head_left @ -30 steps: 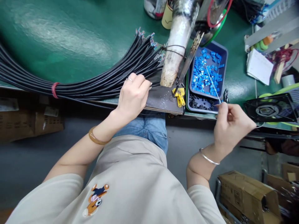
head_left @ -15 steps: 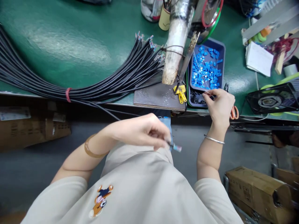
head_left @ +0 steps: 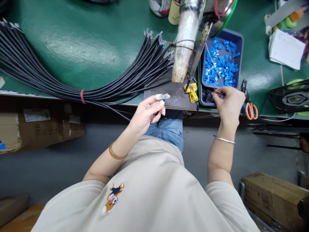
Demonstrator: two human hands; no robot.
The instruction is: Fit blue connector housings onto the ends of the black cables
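Note:
My left hand (head_left: 148, 112), raised just in front of the bench edge, pinches the end of a black cable whose stripped, coloured wires (head_left: 166, 96) stick out past the fingertips. Most of that cable is hidden by the fingers. My right hand (head_left: 229, 103) is closed at the near edge of the tray of black parts (head_left: 208, 96), pinching a thin silvery wire (head_left: 213, 61). This wire runs up over the blue connectors (head_left: 220, 66) to the metal tongs-like holder (head_left: 199, 53). Small yellow clips (head_left: 191, 91) sit at the holder's lower tip.
A bundle of black cables (head_left: 108, 88), tied with a red band (head_left: 82, 96), curves along the green bench (head_left: 79, 48). A wrapped pipe (head_left: 182, 51) hangs over a dark board (head_left: 166, 88). Orange-handled scissors (head_left: 251, 111), a black fan (head_left: 289, 98) and papers (head_left: 286, 48) are at right.
My left hand has risen from my lap toward the bench edge, turning the cable end upward. My right hand stays by the trays, still pinching the wire. The view has shifted slightly.

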